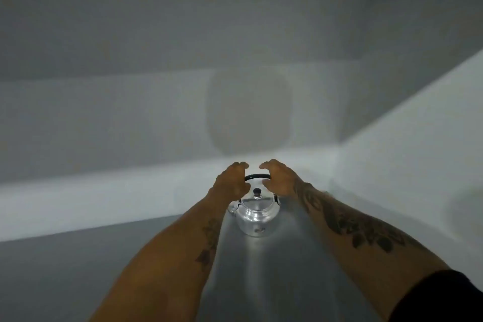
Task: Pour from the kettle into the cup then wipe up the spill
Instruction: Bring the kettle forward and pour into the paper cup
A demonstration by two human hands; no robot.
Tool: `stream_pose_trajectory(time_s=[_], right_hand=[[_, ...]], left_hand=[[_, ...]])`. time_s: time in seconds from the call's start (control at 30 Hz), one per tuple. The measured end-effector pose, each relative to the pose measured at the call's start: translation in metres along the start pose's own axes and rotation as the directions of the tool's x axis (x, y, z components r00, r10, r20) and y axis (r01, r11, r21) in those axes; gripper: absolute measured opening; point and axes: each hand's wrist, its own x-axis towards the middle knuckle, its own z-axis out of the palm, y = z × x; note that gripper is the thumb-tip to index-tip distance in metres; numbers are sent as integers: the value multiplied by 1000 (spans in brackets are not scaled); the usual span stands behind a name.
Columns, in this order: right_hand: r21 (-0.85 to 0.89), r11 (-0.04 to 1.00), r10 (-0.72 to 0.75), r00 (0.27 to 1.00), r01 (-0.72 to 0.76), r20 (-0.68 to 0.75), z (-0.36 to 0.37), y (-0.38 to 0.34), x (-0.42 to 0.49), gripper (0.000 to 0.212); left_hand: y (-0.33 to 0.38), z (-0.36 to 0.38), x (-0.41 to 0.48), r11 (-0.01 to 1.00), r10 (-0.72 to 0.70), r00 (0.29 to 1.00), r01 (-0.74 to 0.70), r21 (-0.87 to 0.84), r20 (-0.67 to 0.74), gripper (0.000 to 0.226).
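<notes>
Centre of frame, slightly below the middle: shiny metal kettle [256,217] upright on a grey table [78,282], close to the pale wall [130,117] behind it. Lid on, small dark knob [257,191] on top. Black arched handle [257,177] stands up over the lid. Spout looks to point toward the left of frame, mostly hidden behind the left wrist.

Left hand [231,181] sits at the left end of the handle, fingers curled over loosely, thumb below. Half open, a claw shape rather than a fist. It overlaps the handle end, but contact or a real grip cannot be told from this angle.

Right hand [278,178] mirrors it at the right end of the handle: fingers curved forward and down, thumb tucked under, also half open. Same limit: at or just beside the handle, grip not confirmed.

Fingertips of the two hands are near each other above the handle, with a small gap between them.

Both forearms run in from the lower edge of the frame, bare and tattooed; a dark sleeve [444,298] shows at lower right.

Image is soft and hazy overall.
</notes>
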Motion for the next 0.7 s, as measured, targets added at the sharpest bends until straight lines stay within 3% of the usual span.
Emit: stream_pose_trajectory(time_s=[0.3, 0.5, 0.7], right_hand=[[-69, 996, 59, 986, -49, 156, 25, 22, 44, 58], [-14, 999, 31, 990, -30, 138, 41, 27, 57, 20], [139, 989, -63, 995, 52, 78, 37, 17, 41, 5]], left_hand=[[-21, 33, 46, 991, -88, 991, 77, 105, 102, 56], [-42, 42, 51, 996, -61, 996, 56, 74, 66, 18], [-49, 25, 34, 999, 5, 995, -9, 40, 99, 20]])
